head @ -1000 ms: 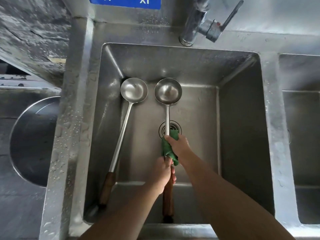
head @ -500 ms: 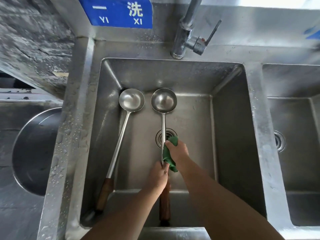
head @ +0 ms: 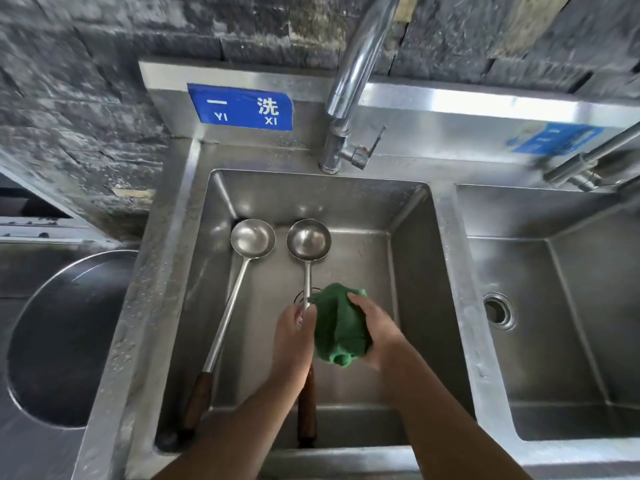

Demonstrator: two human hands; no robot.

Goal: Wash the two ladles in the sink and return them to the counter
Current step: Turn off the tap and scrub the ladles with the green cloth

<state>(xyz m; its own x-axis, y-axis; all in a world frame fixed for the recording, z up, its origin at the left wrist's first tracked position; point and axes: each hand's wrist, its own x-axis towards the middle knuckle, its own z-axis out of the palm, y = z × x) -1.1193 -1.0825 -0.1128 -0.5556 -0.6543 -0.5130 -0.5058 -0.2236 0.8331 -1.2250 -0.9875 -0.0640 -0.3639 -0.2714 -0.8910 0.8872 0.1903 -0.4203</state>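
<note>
Ladles, two of them, lie side by side in the left basin of a steel sink (head: 412, 271) at the middle of the frame, bowls toward the back wall and dark wooden handles toward the lower edge. The left ladle (head: 227, 317) rests untouched, its shaft slanting down and left so that its handle ends in the basin's lower left corner. The right ladle (head: 308, 242) runs almost straight down the frame, its bowl facing up just beside the other bowl.

The left hand (head: 292, 337) grips the right ladle's metal shaft above the wooden handle, fingers (head: 300, 311) curled round it. The right hand (head: 377, 327) holds a bunched green cloth (head: 337, 327), fingers wrapped over its top; the cloth's left edge meets the shaft just above the left hand. The basin's drain (head: 298, 295) shows partly behind the shaft and cloth.

A chrome faucet (head: 360, 64) rises at the upper middle, with a blue sign (head: 240, 107) to its left on the backsplash. A second basin (head: 571, 341) with its own drain (head: 498, 310) fills the right of the frame, and a round metal bowl (head: 62, 341) sits at the left edge.
</note>
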